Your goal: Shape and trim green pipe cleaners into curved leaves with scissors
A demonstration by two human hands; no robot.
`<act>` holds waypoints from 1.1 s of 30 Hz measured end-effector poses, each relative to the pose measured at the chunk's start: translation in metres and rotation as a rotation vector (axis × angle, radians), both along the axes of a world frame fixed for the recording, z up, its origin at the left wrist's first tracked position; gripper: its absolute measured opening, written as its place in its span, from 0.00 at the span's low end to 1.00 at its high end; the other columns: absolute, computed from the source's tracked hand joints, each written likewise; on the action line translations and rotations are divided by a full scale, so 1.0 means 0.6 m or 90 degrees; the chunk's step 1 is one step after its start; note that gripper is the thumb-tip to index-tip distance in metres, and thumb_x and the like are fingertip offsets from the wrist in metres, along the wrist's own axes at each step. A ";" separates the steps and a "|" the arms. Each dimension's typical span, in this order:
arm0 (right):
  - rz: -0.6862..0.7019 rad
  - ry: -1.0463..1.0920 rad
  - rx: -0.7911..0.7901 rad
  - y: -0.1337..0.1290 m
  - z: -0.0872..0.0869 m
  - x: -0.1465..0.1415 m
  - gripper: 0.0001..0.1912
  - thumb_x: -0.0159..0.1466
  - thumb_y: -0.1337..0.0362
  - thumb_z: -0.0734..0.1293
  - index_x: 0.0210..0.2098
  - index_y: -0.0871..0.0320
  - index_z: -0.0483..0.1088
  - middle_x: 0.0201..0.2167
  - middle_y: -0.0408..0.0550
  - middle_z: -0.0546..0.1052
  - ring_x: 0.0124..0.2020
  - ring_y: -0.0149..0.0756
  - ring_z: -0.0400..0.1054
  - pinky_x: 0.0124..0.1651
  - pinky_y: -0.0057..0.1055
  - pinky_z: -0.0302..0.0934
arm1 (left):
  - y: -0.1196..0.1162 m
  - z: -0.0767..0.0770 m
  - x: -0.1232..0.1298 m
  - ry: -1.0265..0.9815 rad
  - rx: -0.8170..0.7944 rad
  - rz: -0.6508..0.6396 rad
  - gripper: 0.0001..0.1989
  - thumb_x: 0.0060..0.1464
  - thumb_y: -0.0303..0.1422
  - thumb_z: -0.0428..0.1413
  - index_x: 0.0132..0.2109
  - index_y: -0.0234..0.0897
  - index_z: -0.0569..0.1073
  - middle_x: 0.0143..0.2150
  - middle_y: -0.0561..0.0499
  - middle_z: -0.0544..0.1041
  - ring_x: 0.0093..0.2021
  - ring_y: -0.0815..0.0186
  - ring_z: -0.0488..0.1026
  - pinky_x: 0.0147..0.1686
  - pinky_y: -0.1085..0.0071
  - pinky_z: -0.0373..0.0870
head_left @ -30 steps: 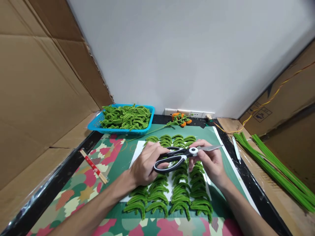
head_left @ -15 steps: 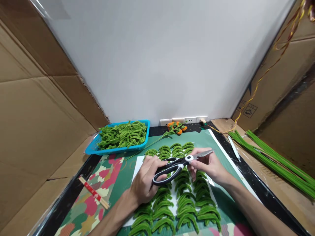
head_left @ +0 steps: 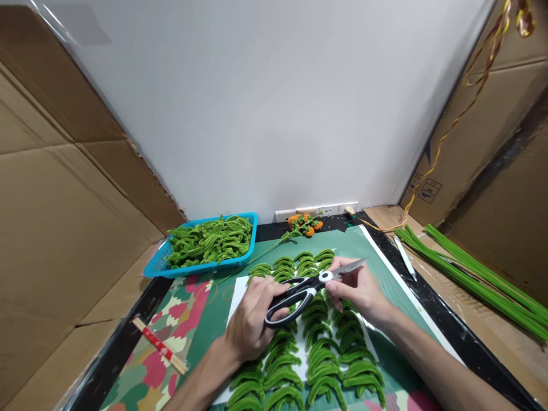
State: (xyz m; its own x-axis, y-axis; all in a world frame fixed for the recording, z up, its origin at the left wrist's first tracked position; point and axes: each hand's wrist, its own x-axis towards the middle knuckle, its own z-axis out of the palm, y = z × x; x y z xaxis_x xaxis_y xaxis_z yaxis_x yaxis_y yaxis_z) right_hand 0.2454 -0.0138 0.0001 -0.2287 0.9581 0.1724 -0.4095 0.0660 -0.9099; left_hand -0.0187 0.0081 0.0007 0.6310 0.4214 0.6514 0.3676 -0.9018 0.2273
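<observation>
Black-and-white scissors (head_left: 315, 283) are held between both hands above rows of green pieces, their blades pointing right. My left hand (head_left: 257, 311) is closed on the handles, with fingers through a loop. My right hand (head_left: 357, 288) is closed around the blade end, its thumb by the white pivot; whether anything small is also in those fingers is hidden. Below, curved fuzzy green pipe-cleaner pieces (head_left: 323, 371) lie in columns on a white sheet (head_left: 233, 302). The sheet rests on a green mat (head_left: 377, 251).
A blue basket (head_left: 256, 228) of green fuzzy pieces stands back left. Behind the rows lies an orange flower stem (head_left: 310, 230). Wrapped chopsticks (head_left: 158, 345) are at left. Long green stems (head_left: 475, 279) and a white pen-like tool (head_left: 405, 258) lie right. Cardboard walls (head_left: 64, 200) flank the table.
The view has shifted slightly, so the surroundings sit a little differently. Both hands keep the same hold on the scissors, which are barely moved.
</observation>
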 end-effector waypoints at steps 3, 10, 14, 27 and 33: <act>-0.018 0.000 0.003 0.001 -0.001 -0.008 0.21 0.59 0.51 0.80 0.36 0.57 0.71 0.21 0.38 0.73 0.18 0.30 0.67 0.19 0.25 0.64 | -0.001 0.000 -0.001 -0.012 -0.002 0.023 0.15 0.74 0.37 0.45 0.58 0.34 0.69 0.43 0.42 0.78 0.40 0.57 0.71 0.44 0.59 0.65; -0.060 0.001 -0.021 -0.002 0.004 -0.022 0.24 0.56 0.51 0.82 0.40 0.57 0.71 0.23 0.38 0.74 0.19 0.32 0.70 0.20 0.29 0.69 | -0.007 0.009 0.003 -0.028 -0.057 0.060 0.16 0.75 0.40 0.44 0.57 0.36 0.70 0.43 0.44 0.78 0.40 0.58 0.71 0.43 0.60 0.66; -0.084 0.008 -0.031 -0.002 -0.001 -0.022 0.24 0.56 0.51 0.82 0.42 0.57 0.72 0.25 0.39 0.74 0.19 0.30 0.69 0.19 0.27 0.67 | -0.006 0.014 0.006 -0.022 -0.022 0.049 0.15 0.75 0.38 0.44 0.57 0.35 0.69 0.42 0.44 0.79 0.38 0.59 0.71 0.43 0.60 0.65; -0.015 -0.009 -0.030 0.003 -0.008 -0.013 0.23 0.60 0.49 0.79 0.41 0.59 0.73 0.26 0.39 0.73 0.18 0.32 0.72 0.18 0.26 0.65 | 0.000 0.013 0.004 0.044 0.097 0.038 0.15 0.73 0.33 0.45 0.59 0.31 0.68 0.42 0.41 0.80 0.39 0.57 0.72 0.42 0.59 0.64; 0.010 -0.023 -0.020 0.006 -0.008 -0.011 0.23 0.61 0.48 0.79 0.40 0.59 0.72 0.25 0.39 0.74 0.19 0.33 0.74 0.19 0.26 0.66 | -0.001 0.013 0.003 0.042 0.114 0.044 0.15 0.72 0.33 0.46 0.59 0.31 0.70 0.42 0.41 0.81 0.38 0.55 0.74 0.42 0.58 0.65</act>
State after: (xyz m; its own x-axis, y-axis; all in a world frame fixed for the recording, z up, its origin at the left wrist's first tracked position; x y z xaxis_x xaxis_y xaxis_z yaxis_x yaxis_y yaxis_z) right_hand 0.2390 -0.0103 -0.0048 -0.2497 0.9590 0.1338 -0.3775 0.0308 -0.9255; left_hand -0.0167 0.0077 0.0086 0.6483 0.3461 0.6782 0.4386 -0.8978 0.0390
